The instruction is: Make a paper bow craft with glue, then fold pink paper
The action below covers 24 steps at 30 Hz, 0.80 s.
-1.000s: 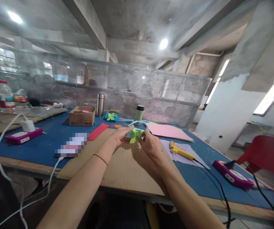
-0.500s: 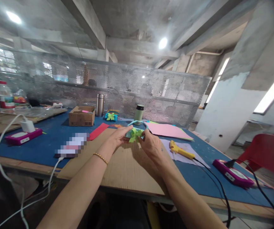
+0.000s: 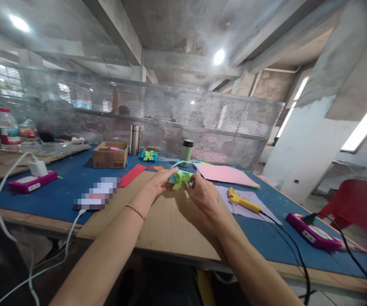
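Above the cardboard sheet (image 3: 157,221) I hold a small light-blue paper basket (image 3: 172,179) with a thin arched handle (image 3: 183,162). A bright green paper bow (image 3: 180,180) sits on its near side. My left hand (image 3: 161,180) is closed around the basket's left side, thumb along the top edge. The fingers of my right hand (image 3: 202,189) pinch at the right end of the bow, against the basket; the fingertips are partly hidden. Farther back stands a similar blue basket (image 3: 149,155) with a green bow.
On the right, a yellow glue gun (image 3: 242,200) lies on lilac paper (image 3: 269,216), near a purple power strip (image 3: 312,231). Pink paper (image 3: 224,174), a green bottle (image 3: 186,153), a steel flask (image 3: 135,140) and a cardboard box (image 3: 109,155) stand or lie behind. A phone (image 3: 98,194) is left.
Almost nothing differs. Both hands keep their hold on the basket and bow, and the view has shifted very slightly.
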Motion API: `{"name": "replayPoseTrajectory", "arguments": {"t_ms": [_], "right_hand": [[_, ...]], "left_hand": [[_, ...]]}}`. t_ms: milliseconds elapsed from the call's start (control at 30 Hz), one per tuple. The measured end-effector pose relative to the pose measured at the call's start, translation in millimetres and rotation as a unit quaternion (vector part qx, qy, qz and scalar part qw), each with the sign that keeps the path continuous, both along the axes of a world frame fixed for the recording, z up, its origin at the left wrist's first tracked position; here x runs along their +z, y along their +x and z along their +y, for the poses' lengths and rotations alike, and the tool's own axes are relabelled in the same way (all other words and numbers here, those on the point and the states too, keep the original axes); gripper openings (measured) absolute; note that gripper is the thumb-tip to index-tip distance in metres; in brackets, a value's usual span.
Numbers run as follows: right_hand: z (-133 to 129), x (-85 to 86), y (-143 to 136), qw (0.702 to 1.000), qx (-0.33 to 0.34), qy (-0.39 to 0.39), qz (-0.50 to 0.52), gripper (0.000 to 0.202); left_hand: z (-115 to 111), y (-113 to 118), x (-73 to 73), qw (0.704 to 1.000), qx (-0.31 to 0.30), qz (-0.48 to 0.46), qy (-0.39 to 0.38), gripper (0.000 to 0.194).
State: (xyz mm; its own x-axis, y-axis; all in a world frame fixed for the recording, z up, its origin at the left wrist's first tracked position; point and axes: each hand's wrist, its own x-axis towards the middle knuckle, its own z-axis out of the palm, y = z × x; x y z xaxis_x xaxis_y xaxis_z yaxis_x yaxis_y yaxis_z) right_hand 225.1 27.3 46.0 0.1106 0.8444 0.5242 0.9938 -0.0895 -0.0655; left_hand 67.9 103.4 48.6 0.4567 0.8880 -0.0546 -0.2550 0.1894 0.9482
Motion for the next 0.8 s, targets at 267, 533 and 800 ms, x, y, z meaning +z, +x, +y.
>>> {"name": "replayPoseTrajectory", "arguments": {"t_ms": [267, 533, 800], "right_hand": [[-2.8, 0.1, 0.1, 0.999, 0.021, 0.026, 0.008, 0.029], [1.9, -2.9, 0.5, 1.000, 0.000, 0.025, 0.010, 0.030], [1.3, -2.2, 0.1, 1.000, -0.011, 0.021, 0.009, 0.030]], "left_hand": [[-4.6, 2.0, 3.1, 1.000, 0.023, -0.004, -0.014, 0.020], [-8.1, 2.4, 5.1, 1.000, 0.010, 0.003, -0.013, 0.020], [-5.7, 2.7, 2.8, 1.000, 0.010, -0.016, -0.009, 0.019]]}}
